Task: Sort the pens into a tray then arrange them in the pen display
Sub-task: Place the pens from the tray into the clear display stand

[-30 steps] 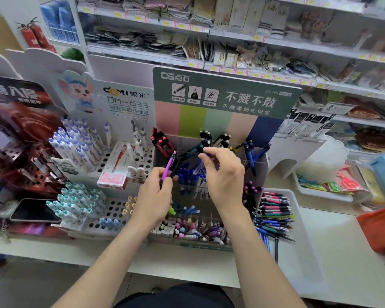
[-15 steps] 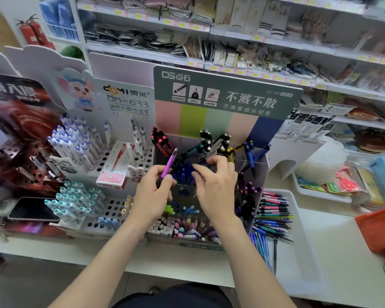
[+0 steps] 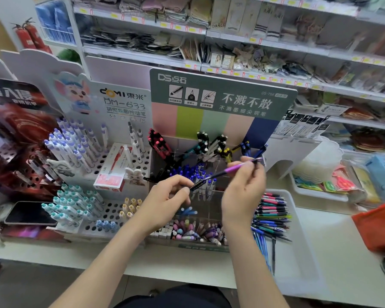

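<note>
Left hand [image 3: 165,203] and right hand [image 3: 242,192] bare; forearms bare to frame edge. Black cloth garment [image 3: 176,296] at 6 o'clock.

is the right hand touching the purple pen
Touching: the head view shows the right hand pinching the purple pen between its fingertips near the upper end.

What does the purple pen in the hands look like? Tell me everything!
The purple pen is slim and looks plastic, with a bright purple middle and dark ends. It is tilted in the air over the pen display, low end left, high end right. The left hand pinches its low dark end; the right hand pinches it near the high end.
</note>
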`<action>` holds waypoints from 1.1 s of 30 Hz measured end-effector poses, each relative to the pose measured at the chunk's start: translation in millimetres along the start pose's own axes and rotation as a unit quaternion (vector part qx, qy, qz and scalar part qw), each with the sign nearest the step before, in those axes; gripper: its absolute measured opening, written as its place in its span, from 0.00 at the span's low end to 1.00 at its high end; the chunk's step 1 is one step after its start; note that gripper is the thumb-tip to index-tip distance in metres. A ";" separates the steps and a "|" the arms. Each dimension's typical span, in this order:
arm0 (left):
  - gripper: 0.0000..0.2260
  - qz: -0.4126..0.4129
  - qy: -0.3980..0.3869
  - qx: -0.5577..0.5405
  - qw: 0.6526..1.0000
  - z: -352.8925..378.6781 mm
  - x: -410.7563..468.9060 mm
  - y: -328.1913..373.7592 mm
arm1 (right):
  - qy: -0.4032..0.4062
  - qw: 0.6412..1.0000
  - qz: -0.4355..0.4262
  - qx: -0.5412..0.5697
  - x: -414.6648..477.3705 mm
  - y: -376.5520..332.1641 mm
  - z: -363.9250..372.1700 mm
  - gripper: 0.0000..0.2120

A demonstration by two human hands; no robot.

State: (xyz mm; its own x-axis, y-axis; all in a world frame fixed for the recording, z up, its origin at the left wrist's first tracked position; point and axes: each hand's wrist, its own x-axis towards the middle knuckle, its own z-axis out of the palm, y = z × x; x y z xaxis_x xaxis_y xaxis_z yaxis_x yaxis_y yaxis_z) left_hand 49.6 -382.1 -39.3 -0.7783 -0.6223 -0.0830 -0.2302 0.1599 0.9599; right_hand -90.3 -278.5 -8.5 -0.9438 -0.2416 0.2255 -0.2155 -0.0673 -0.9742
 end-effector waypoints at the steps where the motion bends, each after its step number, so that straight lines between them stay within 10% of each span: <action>1: 0.10 -0.007 0.003 0.002 1.000 1.9 1.0 -1.0 | 0.039 0.999 -0.029 -0.015 6.4 1.1 -7.8 0.09; 7: 0.19 -0.001 -0.011 0.017 1.000 18.0 11.1 6.1 | 0.111 0.952 -0.195 -0.209 33.7 29.0 -51.4 0.13; 17: 0.13 0.000 0.004 0.034 0.999 39.5 14.5 6.5 | -0.018 0.870 -0.219 -0.442 36.7 90.1 -69.4 0.06; 22: 0.11 -0.025 0.036 0.002 0.999 36.4 12.0 9.2 | -0.037 0.913 -0.229 -0.335 13.4 65.5 -46.9 0.08; 29: 0.10 0.000 0.072 -0.011 0.997 21.4 5.7 9.2 | -0.204 0.975 -0.028 -0.077 -11.3 19.6 -3.2 0.07; 33: 0.08 -0.021 0.219 0.063 0.973 7.9 -4.6 -6.1 | -0.099 0.993 -0.065 -0.002 -10.3 8.1 11.4 0.07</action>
State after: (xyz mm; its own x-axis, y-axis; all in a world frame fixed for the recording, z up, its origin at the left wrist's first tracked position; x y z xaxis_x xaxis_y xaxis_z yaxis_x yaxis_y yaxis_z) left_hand 49.9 -374.1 -46.8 -0.4494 -0.8929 0.0274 -0.3480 0.2033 0.9152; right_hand -79.5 -287.5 -18.6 -0.8403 -0.4173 0.3461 -0.3329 -0.1069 -0.9369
